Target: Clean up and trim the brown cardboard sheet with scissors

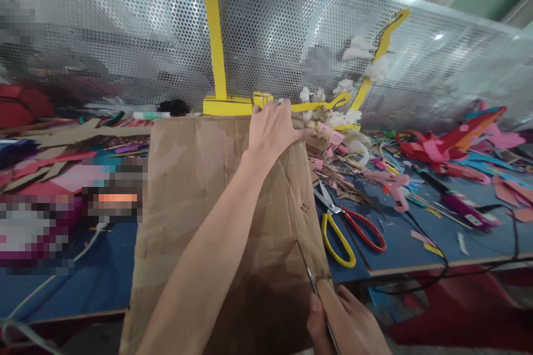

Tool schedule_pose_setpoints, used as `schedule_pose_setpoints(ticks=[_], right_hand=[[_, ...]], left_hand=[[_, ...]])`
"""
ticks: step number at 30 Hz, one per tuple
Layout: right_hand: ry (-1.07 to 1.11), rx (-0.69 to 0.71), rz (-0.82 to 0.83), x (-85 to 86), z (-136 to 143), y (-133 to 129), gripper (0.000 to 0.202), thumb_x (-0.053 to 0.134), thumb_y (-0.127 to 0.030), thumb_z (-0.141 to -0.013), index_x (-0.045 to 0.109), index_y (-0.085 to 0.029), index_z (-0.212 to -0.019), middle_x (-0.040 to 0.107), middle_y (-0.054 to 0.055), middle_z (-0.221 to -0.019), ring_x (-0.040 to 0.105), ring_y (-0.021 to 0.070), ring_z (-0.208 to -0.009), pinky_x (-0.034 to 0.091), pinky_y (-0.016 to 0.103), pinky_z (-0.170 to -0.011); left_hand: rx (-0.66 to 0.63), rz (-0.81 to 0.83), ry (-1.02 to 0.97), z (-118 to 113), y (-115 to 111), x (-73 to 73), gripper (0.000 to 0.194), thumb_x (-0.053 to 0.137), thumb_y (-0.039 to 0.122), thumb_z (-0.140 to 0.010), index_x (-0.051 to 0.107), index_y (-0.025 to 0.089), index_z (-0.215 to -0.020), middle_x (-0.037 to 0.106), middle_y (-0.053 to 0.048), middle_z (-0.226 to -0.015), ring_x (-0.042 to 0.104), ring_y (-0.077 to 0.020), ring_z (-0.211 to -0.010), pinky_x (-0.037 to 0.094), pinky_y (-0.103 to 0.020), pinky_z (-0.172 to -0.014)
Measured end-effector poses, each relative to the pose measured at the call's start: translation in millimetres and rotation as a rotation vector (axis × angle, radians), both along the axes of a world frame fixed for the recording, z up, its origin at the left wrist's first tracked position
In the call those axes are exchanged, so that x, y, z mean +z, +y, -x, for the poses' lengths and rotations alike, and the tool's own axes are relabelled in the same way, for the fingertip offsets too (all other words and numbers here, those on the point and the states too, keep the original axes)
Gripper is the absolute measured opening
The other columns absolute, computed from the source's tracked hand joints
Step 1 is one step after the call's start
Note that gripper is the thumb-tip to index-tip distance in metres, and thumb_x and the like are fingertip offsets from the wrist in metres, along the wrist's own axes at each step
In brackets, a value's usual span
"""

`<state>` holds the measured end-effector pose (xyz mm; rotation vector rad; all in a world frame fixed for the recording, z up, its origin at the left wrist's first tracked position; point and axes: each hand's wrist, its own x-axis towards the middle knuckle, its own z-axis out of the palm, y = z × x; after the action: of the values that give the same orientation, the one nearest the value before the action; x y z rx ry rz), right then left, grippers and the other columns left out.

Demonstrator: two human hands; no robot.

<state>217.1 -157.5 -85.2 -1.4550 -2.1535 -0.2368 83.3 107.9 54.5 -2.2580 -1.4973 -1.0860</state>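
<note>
A large brown cardboard sheet (187, 205) stretches from the table toward me and overhangs its front edge. My left hand (272, 125) grips the far edge of the sheet, fingers bent over it and thumb pointing right. In my right hand (347, 319) is a thin pointed metal tool (310, 277), its tip touching the cardboard near the right side. A faint line and a small torn mark show on the cardboard above that tip. Scissors (333, 209) with one yellow and one red handle lie opened just right of the sheet.
Yellow paper-covered shapes (227, 106) with white fluff (377, 68) stand behind the cardboard, against a perforated metal panel (266, 22). A pink glue gun (395, 186), its cord and a purple-and-black tool (462, 208) lie right. Paper and cardboard scraps (62, 166) cover the left.
</note>
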Motion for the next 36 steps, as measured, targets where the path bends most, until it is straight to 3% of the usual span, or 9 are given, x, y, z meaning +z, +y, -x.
schedule_pose_setpoints(ticks=[5, 13, 21, 27, 36], right_hand=[[-0.044, -0.033, -0.028, -1.8, 3, 9, 0.023, 0.033, -0.015, -0.1, 0.042, -0.025, -0.082, 0.054, -0.008, -0.052, 0.058, 0.0142, -0.044, 0.045, 0.028, -0.06], [-0.048, 0.001, -0.019, -0.7, -3, 21, 0.026, 0.037, -0.017, -0.101, 0.046, -0.025, -0.078, 0.056, -0.006, -0.052, 0.059, 0.0133, -0.043, 0.041, 0.026, -0.051], [-0.02, -0.077, 0.126, 22.7, 7, 36, 0.03, 0.037, -0.025, -0.105, 0.049, -0.024, -0.077, 0.061, -0.004, -0.055, 0.059, 0.0141, -0.045, 0.034, 0.028, -0.047], [-0.084, -0.076, -0.054, 6.0, 5, 27, 0.027, 0.035, -0.023, -0.102, 0.045, -0.026, -0.078, 0.057, -0.004, -0.053, 0.059, 0.0178, -0.049, 0.037, 0.031, -0.055], [-0.051, -0.015, -0.001, 3.0, -1, 3, 0.022, 0.04, -0.014, -0.098, 0.044, -0.025, -0.079, 0.058, -0.005, -0.055, 0.061, 0.0142, -0.048, 0.041, 0.027, -0.051]], left_hand=[[-0.011, 0.0, 0.0, 0, -1, 0.1, 0.068, 0.053, 0.079, -0.084, 0.064, 0.016, -0.107, 0.073, -0.017, -0.104, 0.064, -0.0353, -0.106, 0.042, -0.05, -0.101], [0.001, -0.008, 0.007, -1, -1, 0.6, 0.07, 0.05, 0.08, -0.085, 0.065, 0.015, -0.108, 0.073, -0.018, -0.104, 0.065, -0.0347, -0.104, 0.042, -0.05, -0.101], [-0.021, -0.022, -0.011, 1, -1, 2.8, 0.066, 0.054, 0.079, -0.083, 0.064, 0.018, -0.105, 0.074, -0.016, -0.104, 0.064, -0.0344, -0.105, 0.042, -0.049, -0.101], [-0.029, 0.006, -0.016, 1, 5, -1.3, 0.065, 0.055, 0.08, -0.083, 0.064, 0.019, -0.104, 0.073, -0.015, -0.104, 0.065, -0.034, -0.103, 0.044, -0.049, -0.098], [-0.037, 0.014, -0.018, 0, 5, -3.3, 0.064, 0.054, 0.079, -0.083, 0.064, 0.019, -0.103, 0.074, -0.013, -0.101, 0.065, -0.034, -0.104, 0.045, -0.049, -0.098]])
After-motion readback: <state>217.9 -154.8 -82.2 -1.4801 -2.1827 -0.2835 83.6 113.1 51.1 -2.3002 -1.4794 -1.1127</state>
